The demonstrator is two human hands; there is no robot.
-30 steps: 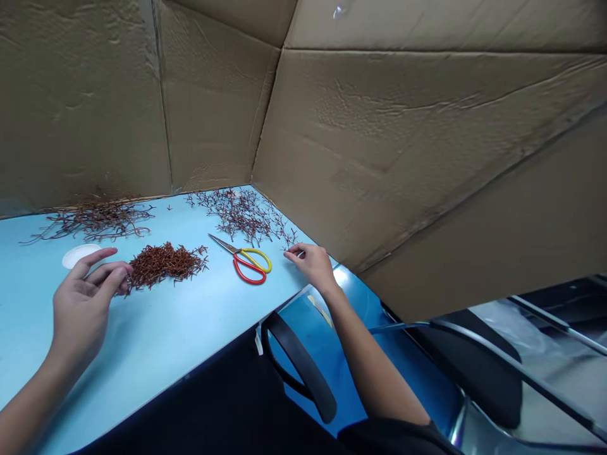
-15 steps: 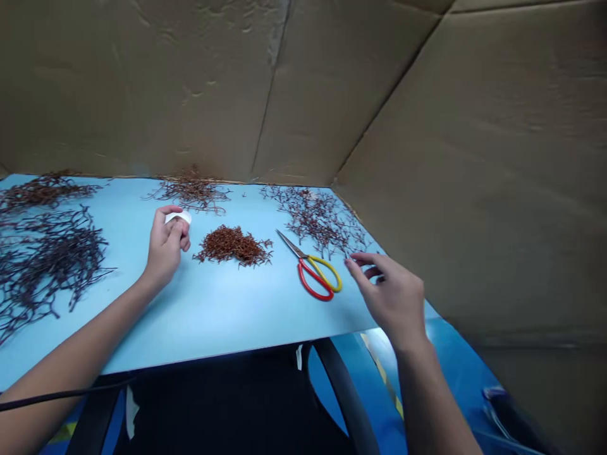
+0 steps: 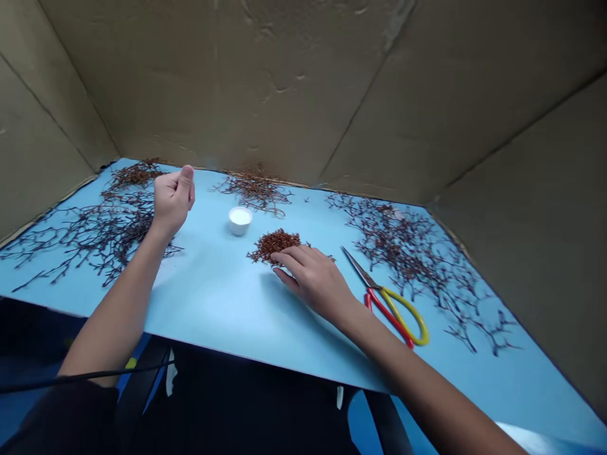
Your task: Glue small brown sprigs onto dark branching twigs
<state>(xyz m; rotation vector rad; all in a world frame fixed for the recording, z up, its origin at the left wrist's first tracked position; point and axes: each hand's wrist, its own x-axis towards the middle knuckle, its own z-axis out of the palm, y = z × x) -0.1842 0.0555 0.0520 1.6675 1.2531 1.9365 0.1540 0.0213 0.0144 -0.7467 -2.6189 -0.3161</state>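
My left hand [image 3: 173, 197] is raised over the left side of the table, closed in a fist with the thumb on top. Whatever it may hold is hidden. Behind and below it spreads a heap of dark branching twigs [image 3: 126, 230]. My right hand [image 3: 315, 278] rests palm down at a small pile of short reddish-brown bits [image 3: 272, 243], its fingers stretched out and covering the pile's right part. A small white cup [image 3: 239, 221] with white contents stands between the hands. To the right of my right hand lie scissors [image 3: 372, 284] with one red and one yellow handle.
Reddish twigs [image 3: 256, 189] lie at the back middle, and brown twigs [image 3: 135, 175] at the back left. A wide spread of dark twigs [image 3: 412, 259] covers the right side. Cardboard walls [image 3: 265, 88] enclose the light blue table [image 3: 213, 303]. A black cable [image 3: 85, 377] crosses my left arm.
The view has turned left. My left hand has moved from beside the cup, leftward over the dark twigs. My right hand has moved from right of the scissors to the reddish-brown pile.
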